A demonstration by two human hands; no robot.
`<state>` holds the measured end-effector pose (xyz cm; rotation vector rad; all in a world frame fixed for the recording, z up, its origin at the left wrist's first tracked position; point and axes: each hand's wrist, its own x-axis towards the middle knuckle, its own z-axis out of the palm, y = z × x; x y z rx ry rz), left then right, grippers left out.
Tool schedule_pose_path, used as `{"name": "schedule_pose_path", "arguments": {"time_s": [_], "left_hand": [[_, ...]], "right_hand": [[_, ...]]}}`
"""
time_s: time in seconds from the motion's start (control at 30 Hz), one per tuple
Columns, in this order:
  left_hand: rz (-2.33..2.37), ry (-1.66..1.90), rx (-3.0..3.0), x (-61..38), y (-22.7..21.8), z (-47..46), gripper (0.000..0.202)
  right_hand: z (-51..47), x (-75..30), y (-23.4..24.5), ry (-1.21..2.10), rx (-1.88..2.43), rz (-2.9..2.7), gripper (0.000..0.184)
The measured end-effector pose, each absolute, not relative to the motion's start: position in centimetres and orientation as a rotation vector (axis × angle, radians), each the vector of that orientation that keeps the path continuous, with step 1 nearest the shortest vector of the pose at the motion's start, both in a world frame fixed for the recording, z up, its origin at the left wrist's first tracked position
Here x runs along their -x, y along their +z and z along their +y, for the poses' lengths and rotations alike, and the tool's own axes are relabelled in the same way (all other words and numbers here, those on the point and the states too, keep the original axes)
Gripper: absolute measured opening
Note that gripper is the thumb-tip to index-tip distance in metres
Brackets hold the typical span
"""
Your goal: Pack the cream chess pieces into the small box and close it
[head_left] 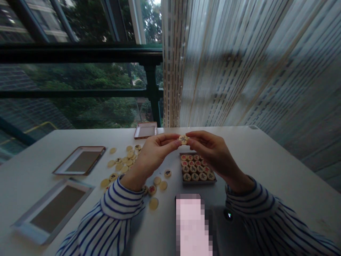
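Between the fingertips of both hands is one round Chinese chess piece (183, 139), pale with a dark character facing me. My left hand (157, 153) pinches its left edge, and my right hand (210, 147) pinches the right edge. Below the right hand sits a small box (199, 182) filled with rows of pieces, red characters in the back rows and black ones in front. The right hand hides part of its back right corner. Loose pieces (153, 203) lie scattered on the white table around and behind my left forearm, some face up, others blank side up.
Two shallow box trays (90, 146) (23, 225) lie at the left, and another small tray (146, 138) stands at the table's far edge. A phone-like object with a blurred-out screen (191, 224) is close in front of me, beside a dark device (228, 214). Behind are a railing and a curtain (226, 71).
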<state>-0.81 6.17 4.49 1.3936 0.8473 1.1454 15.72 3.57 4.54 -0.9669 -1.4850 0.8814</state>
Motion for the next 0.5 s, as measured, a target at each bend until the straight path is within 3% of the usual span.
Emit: {"name": "schedule_pose_path", "arguments": {"time_s": [0.5], "left_hand": [[0.848,1.061,-1.466,1.15,4.86,6.09,0.026]], "right_hand": [[3.57,-16.06,4.68,0.844,0.984,-1.518,0.019]]}}
